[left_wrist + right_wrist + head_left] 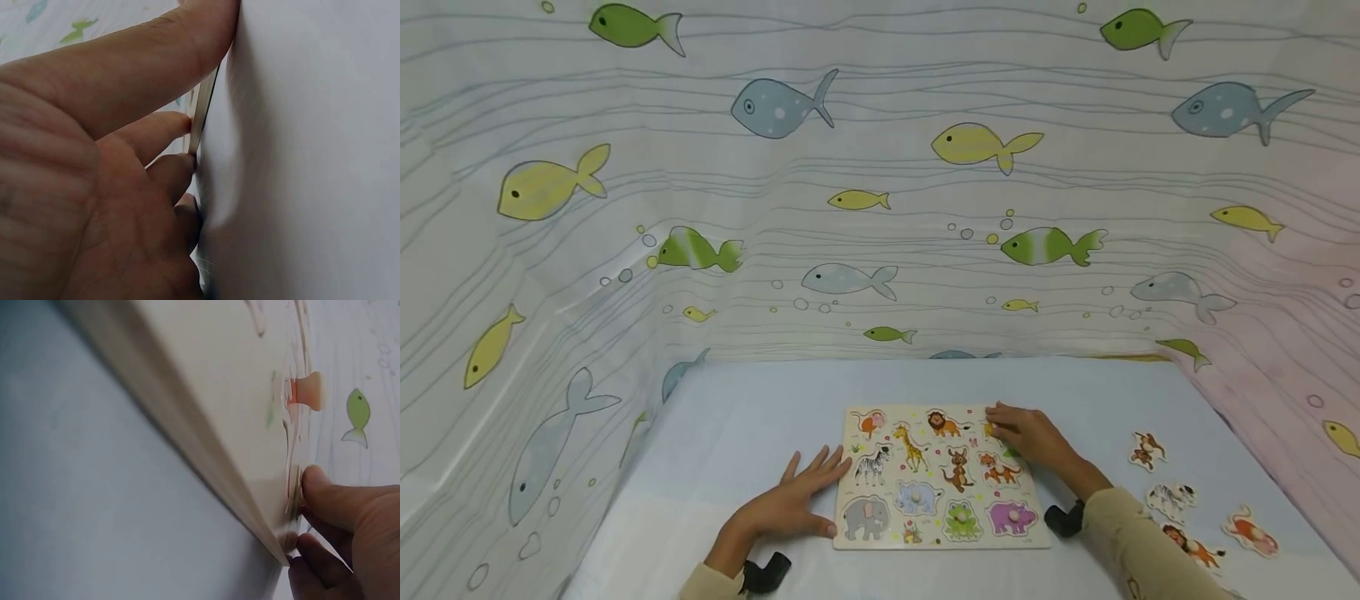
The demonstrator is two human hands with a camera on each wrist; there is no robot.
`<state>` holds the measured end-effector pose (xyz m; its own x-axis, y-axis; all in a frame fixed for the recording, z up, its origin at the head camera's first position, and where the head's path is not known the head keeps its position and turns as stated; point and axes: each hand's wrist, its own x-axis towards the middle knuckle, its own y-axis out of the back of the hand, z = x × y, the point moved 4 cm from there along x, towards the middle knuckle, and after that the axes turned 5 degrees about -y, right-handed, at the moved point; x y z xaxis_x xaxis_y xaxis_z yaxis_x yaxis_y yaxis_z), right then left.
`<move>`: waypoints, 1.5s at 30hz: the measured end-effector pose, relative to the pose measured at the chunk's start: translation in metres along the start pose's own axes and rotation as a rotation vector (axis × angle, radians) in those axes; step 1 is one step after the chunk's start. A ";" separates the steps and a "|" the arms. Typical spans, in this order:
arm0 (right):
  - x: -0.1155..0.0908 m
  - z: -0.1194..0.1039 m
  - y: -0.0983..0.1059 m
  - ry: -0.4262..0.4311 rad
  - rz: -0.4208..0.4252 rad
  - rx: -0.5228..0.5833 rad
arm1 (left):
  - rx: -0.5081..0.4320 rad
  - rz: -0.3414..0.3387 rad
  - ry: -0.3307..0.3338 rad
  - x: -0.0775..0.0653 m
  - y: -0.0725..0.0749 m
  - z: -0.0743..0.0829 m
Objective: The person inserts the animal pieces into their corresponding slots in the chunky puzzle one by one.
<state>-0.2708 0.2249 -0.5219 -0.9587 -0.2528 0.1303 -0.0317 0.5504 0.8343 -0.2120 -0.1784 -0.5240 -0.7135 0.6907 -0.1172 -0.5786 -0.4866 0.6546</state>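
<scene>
A wooden animal puzzle board (977, 544) lies flat in front of me, filled with animal pictures. My left hand (793, 500) rests at its left side with fingers spread. In the left wrist view, fingertips (181, 122) touch the board's side edge. My right hand (1037, 437) is over the upper right corner and partly covers a yellow and green puzzle piece (989, 432). In the right wrist view, thumb and curled fingers pinch at this piece, close to the board's corner. Nearby, a peg (310, 391) stands up from another piece.
Loose animal pieces lie right of the board: a brown one (1147, 451), a zebra (1171, 500), a lion (1187, 546) and a red monkey (1251, 531). The right sleeve (1142, 533) runs close beside them. A fish-patterned sheet (925, 200) surrounds the pale table (737, 417).
</scene>
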 end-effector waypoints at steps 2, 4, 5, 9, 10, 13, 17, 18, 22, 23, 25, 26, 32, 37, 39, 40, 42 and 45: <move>-0.001 -0.001 0.001 -0.032 0.008 0.006 | 0.009 0.000 -0.003 0.000 0.000 0.000; -0.004 -0.002 0.005 -0.076 0.018 0.038 | 0.010 0.001 -0.004 0.001 -0.001 0.000; -0.005 -0.003 0.007 -0.099 0.028 0.052 | 0.009 -0.001 -0.003 0.001 -0.001 0.000; -0.014 -0.004 0.027 -0.167 0.071 0.110 | 0.011 -0.010 0.010 0.001 -0.003 0.000; -0.017 -0.003 0.034 -0.173 0.083 0.113 | 0.016 -0.010 0.014 0.001 -0.003 -0.001; -0.028 0.000 0.060 -0.198 0.109 0.128 | 0.028 -0.004 0.016 0.002 -0.003 0.000; -0.047 0.014 0.096 -0.247 0.127 0.114 | 0.040 -0.002 0.006 0.002 -0.001 0.003; -0.052 0.019 0.105 -0.258 0.128 0.105 | 0.040 -0.001 0.006 0.002 0.000 0.003; -0.073 0.047 0.131 -0.311 0.119 0.060 | 0.042 0.001 0.007 0.003 0.001 0.004; -0.077 0.055 0.135 -0.324 0.108 0.050 | 0.046 -0.001 0.007 0.003 0.001 0.003; -0.085 0.072 0.140 -0.352 0.078 0.020 | 0.051 -0.005 0.011 0.003 0.000 0.002; -0.087 0.081 0.140 -0.367 0.065 -0.004 | 0.053 -0.004 0.008 0.003 0.000 0.002; -0.100 0.126 0.134 -0.442 -0.035 -0.063 | 0.044 0.004 0.003 0.001 0.002 0.002; -0.104 0.143 0.123 -0.458 -0.074 -0.029 | 0.043 -0.002 0.005 0.001 0.002 0.002; -0.103 0.144 0.122 -0.426 -0.066 -0.043 | 0.043 -0.004 0.007 0.000 0.003 0.002; -0.103 0.144 0.121 -0.408 -0.056 -0.063 | 0.042 -0.004 0.008 0.000 0.002 0.001; -0.102 0.143 0.120 -0.376 -0.044 -0.105 | 0.036 -0.001 0.009 0.000 0.002 0.001; -0.103 0.143 0.117 -0.341 -0.047 -0.141 | 0.029 0.000 0.015 -0.001 0.000 -0.001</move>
<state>-0.2161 0.4293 -0.5144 -0.9970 0.0173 -0.0756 -0.0611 0.4239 0.9036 -0.2119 -0.1802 -0.5245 -0.7191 0.6829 -0.1283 -0.5673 -0.4704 0.6760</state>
